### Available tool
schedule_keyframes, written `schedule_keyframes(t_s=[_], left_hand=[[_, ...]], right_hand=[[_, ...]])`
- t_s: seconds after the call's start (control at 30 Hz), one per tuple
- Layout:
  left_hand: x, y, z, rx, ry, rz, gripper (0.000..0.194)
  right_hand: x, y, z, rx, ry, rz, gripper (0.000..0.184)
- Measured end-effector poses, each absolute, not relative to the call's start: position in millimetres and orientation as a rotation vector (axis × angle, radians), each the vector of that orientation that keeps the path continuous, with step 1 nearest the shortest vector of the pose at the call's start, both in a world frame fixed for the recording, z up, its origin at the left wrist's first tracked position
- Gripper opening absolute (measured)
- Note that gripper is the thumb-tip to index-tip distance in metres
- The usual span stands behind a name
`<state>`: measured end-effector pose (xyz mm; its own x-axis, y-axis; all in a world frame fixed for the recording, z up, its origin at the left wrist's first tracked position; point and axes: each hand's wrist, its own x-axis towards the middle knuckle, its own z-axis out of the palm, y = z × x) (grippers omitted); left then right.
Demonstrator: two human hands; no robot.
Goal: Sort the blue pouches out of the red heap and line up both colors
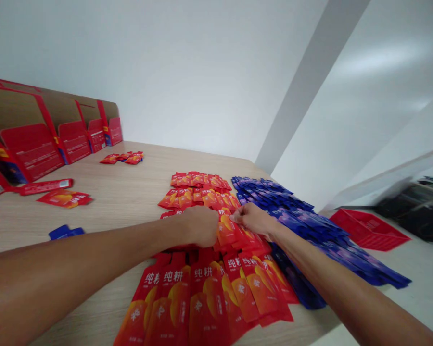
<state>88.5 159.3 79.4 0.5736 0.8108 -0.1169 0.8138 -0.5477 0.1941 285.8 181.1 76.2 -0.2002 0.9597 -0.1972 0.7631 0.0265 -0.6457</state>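
Red-and-orange sachets (198,293) lie in overlapping rows down the middle of the wooden table (130,192). My left hand (198,226) is closed over a bunch of these red sachets in the middle row. My right hand (252,220) pinches the top edge of a red sachet (226,229) right beside the left hand. A long pile of blue sachets (310,226) runs along the right side, under my right forearm.
Red-and-brown cardboard display boxes (39,139) stand along the far left. Loose red sachets (65,197) and a blue sachet (65,232) lie on the left. A red plastic basket (368,230) sits beyond the table's right edge. A white wall rises behind.
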Motion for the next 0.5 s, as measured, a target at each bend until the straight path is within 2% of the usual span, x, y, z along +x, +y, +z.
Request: schedule_keyframes(t_s=[0.13, 0.3, 0.33, 0.4, 0.5], left_hand=[[33, 165, 113, 2.548, 1.708, -0.176, 0.033], [-131, 203, 143, 2.201, 2.207, 0.047, 0.026], [-164, 207, 142, 2.104, 2.263, 0.069, 0.032], [-219, 208, 133, 1.976, 2.298, 0.111, 0.057], [-269, 200, 103, 1.825, 2.287, 0.242, 0.084]], right_hand=[[295, 181, 67, -1.763, -2.079, 0.746, 0.03], [311, 184, 69, -1.747, -2.167, 0.476, 0.029], [313, 185, 69, -1.726, -2.171, 0.48, 0.029], [315, 186, 69, -1.683, -2.164, 0.507, 0.03], [311, 187, 68, -1.638, -2.161, 0.552, 0.035]])
